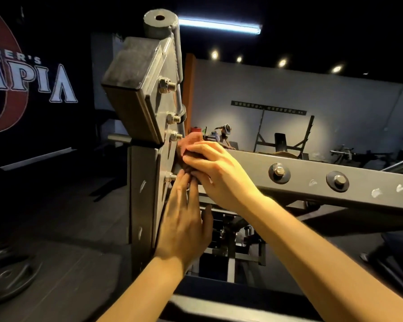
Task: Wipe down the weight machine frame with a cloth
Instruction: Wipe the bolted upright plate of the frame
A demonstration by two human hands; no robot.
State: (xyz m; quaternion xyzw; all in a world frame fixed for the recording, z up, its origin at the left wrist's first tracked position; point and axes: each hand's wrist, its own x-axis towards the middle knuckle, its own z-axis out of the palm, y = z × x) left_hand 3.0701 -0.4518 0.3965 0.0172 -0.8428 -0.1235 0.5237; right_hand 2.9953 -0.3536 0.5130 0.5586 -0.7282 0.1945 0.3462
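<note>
the right hand [215, 169] clamped a soft, limp reddish cloth [188, 143] against the rigid grey steel frame [312, 168]; left hand [184, 219] lay flat, fingers straight.

- Both arms bare, reaching up and forward from the bottom edge, converging at the bolted joint [170, 156] of the frame.
- Right hand [221, 173]: above and right of the left, back of hand toward the camera, fingers pointing left at the joint, curled over a wad of red cloth [191, 139] and pressing it onto the metal. Grip closed round the cloth.
- Right forearm runs diagonally from lower right, wrist roughly straight.
- Left hand [184, 219]: just below the right, palm toward the joint, fingers straight and pointing up, tips by the lowest bolt and touching the right hand's underside. Holds nothing that shows.
- Left forearm rises from bottom centre, wrist in line.
</note>
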